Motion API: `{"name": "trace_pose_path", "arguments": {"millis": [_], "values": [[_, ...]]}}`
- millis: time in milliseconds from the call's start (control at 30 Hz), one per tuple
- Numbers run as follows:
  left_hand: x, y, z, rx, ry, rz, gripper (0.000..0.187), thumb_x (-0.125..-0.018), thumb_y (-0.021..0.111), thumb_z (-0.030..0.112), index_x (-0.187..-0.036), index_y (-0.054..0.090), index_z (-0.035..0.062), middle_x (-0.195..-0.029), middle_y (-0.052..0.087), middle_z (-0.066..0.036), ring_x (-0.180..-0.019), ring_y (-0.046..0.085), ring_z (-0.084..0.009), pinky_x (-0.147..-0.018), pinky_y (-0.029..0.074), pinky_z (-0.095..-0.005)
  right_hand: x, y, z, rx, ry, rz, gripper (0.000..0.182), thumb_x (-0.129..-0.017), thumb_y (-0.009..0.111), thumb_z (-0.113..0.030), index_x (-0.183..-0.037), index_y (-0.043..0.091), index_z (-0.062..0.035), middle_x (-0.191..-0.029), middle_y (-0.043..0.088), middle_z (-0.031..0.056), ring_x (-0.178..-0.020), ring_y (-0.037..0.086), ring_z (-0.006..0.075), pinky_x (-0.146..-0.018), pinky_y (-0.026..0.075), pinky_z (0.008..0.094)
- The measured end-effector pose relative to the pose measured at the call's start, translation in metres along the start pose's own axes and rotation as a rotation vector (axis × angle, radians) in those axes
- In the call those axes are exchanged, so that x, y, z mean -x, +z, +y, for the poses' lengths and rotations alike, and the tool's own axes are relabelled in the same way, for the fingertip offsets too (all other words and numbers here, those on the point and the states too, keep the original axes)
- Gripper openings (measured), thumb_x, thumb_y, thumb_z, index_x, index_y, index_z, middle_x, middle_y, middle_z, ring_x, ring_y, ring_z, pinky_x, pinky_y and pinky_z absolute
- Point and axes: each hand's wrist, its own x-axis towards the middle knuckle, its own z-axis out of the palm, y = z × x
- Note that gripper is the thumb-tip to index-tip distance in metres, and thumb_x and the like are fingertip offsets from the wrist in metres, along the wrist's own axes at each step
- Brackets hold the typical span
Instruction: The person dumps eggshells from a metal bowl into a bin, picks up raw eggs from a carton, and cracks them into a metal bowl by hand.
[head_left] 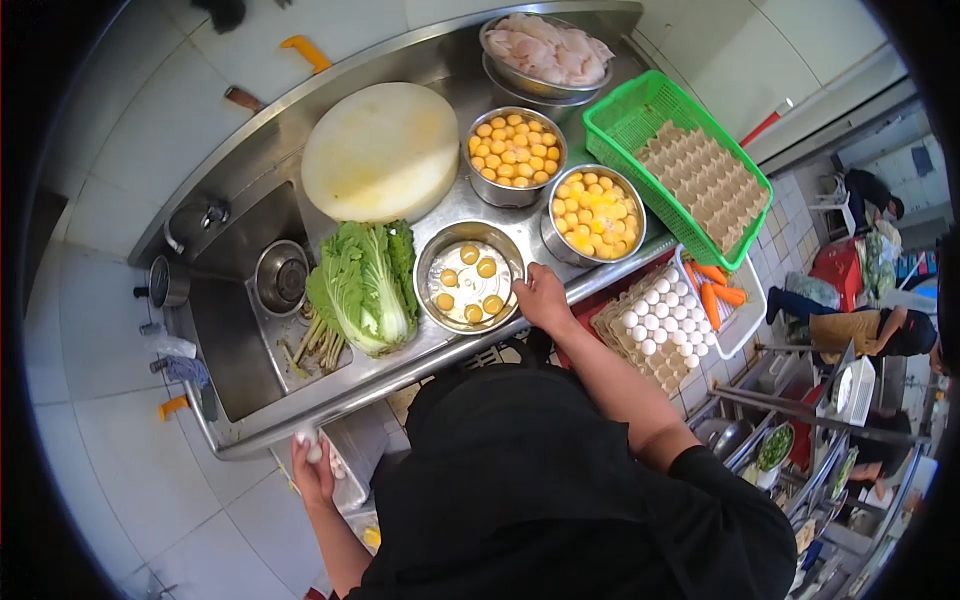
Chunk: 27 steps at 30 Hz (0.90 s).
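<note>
My left hand (pixel 314 470) is low at the left, beyond the sink's front edge, its fingers closed around white eggshell (pixel 310 443). Below it is a grey bin (pixel 362 455) with pale pieces inside, partly hidden by my arm. At the counter edge, my right hand (pixel 543 298) grips the rim of a steel bowl (pixel 468 238) that holds several egg yolks in clear white. Two fuller metal pots of yolks, one farther back (pixel 510 196) and one to the right (pixel 556 240), stand beyond the bowl. Several whole white eggs (pixel 660 318) sit on a cardboard tray (pixel 668 374) beside my right forearm.
Left of the bowl lie a leafy cabbage (pixel 372 290) and a round cutting board (pixel 385 150), beside the sink (pixel 235 345). A green basket (pixel 610 128) with egg trays, a bowl of pale meat (pixel 550 50) and carrots (pixel 722 292) are around. Other people (pixel 880 330) are at far right.
</note>
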Motion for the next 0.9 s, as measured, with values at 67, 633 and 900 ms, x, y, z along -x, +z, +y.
{"name": "trace_pose_path", "arguments": {"millis": [67, 633, 900], "values": [[-0.006, -0.071, -0.014, 0.044, -0.048, 0.214, 0.042, -0.087, 0.064, 0.016, -0.125, 0.051, 0.0073, -0.115, 0.056, -0.006, -0.104, 0.056, -0.0203, -0.088, 0.051, -0.0293, 0.000, -0.003, 0.010, -0.032, 0.018, 0.048, 0.025, -0.078, 0.061, -0.018, -0.071, 0.051, 0.0037, -0.073, 0.055, 0.0221, -0.075, 0.056, 0.0384, -0.069, 0.045, 0.0458], [-0.014, -0.163, -0.004, -0.465, 0.114, 1.237, 0.101, -0.073, 0.068, 0.037, -0.149, 0.008, 0.0065, -0.145, 0.036, -0.025, -0.124, 0.045, -0.0403, -0.103, 0.037, -0.0530, 0.096, -0.084, 0.179, 0.172, 0.202, 0.560, 0.020, -0.082, 0.068, -0.021, -0.088, 0.063, -0.0026, -0.083, 0.064, 0.0124, -0.079, 0.062, 0.0269, -0.073, 0.049, 0.0379], [-0.054, -0.127, -0.011, -0.671, 0.105, 0.968, 0.098, -0.078, 0.064, 0.033, -0.150, 0.002, 0.0087, -0.132, 0.045, -0.026, -0.106, 0.057, -0.0403, -0.092, 0.046, -0.0532, 0.120, -0.104, 0.266, 0.303, 0.612, 0.307, 0.074, -0.071, 0.077, -0.024, -0.135, 0.042, -0.0107, -0.129, 0.044, 0.0291, -0.114, 0.051, 0.0396, -0.100, 0.043, 0.0446]]}}
